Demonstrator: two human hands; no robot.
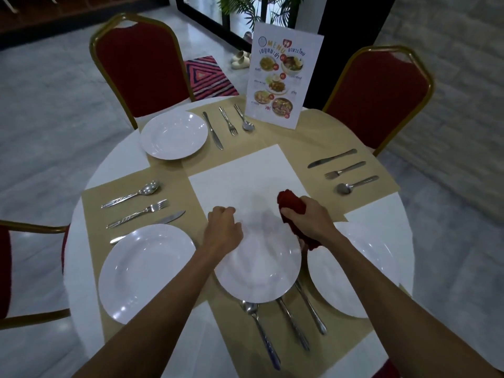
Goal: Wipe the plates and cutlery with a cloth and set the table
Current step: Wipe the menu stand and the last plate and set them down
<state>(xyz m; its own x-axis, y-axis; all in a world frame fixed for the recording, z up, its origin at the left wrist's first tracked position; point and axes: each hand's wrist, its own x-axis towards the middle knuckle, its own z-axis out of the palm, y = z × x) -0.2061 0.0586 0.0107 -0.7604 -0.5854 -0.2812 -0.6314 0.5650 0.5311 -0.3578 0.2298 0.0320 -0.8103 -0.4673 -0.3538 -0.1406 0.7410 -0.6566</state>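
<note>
Our right hand (305,214) has its fingers closed tight around a bunched dark red cloth (296,218), pressing it against the far right rim of a round white plate (259,271). Our left hand (222,227) curls its fingers over that same plate's far left rim, gripping it. This plate sits raised over the near beige placemat (234,331), partly covering a steel spoon (260,334) and two more steel pieces beside it, too blurred for us to name.

Just left of it a second white plate (146,271) rests on the left placemat, with a knife (148,227), fork (137,212) and spoon (131,195) lying beyond it. To the right, a third white plate (360,271) lies partly under our right forearm. Across the round white tabletop (81,268) a fourth plate (174,135) sits with cutlery beside it, and another knife, fork and spoon lie on the right-hand mat. A standing printed menu card (283,80) stands at the far edge, with red-cushioned, gold-framed chairs (141,66) around.
</note>
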